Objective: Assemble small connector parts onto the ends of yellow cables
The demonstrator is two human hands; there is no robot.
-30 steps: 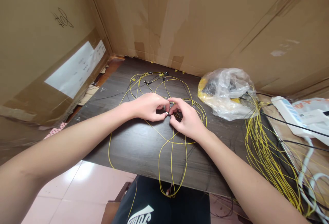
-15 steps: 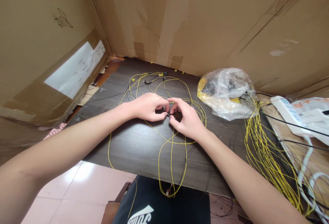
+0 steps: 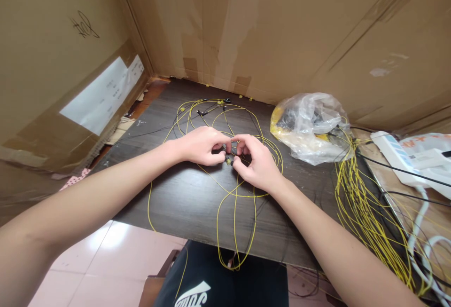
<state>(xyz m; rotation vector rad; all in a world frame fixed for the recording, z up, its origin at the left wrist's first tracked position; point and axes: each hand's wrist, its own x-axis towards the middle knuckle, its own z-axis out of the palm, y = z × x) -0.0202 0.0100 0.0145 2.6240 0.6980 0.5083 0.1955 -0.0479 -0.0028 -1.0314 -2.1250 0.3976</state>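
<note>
1. Connector (image 3: 229, 160): a small dark-and-yellow plug end on a thin yellow cable, pinched between the two hands above the middle of the dark counter (image 3: 176, 199). It is too small to tell its exact form.
2. Left hand (image 3: 202, 146) is curled, its fingers (image 3: 220, 155) closed on the connector from the left, thumb and forefinger tips pressed together.
3. Right hand (image 3: 257, 161) meets it from the right, fingers (image 3: 237, 162) closed on the same piece; the fingertips of both hands touch or nearly touch.
4. Yellow cable loops (image 3: 236, 222) spread under and around the hands, running toward the counter's near edge and hanging over it; more loops with black ends lie just behind the hands, toward the back (image 3: 211, 106).
5. Clear plastic bag (image 3: 310, 126), holding dark and yellow parts, sits to the right of the hands, near but apart from them.
6. A thick bundle of yellow cables (image 3: 362, 213) trails from the bag toward the near right corner.
7. White power strip (image 3: 394, 156) and white cords (image 3: 423, 222) lie at the far right.
8. Cardboard walls (image 3: 282, 29) stand behind and to the left of the counter; the left one bears a white label (image 3: 102, 95).
</note>
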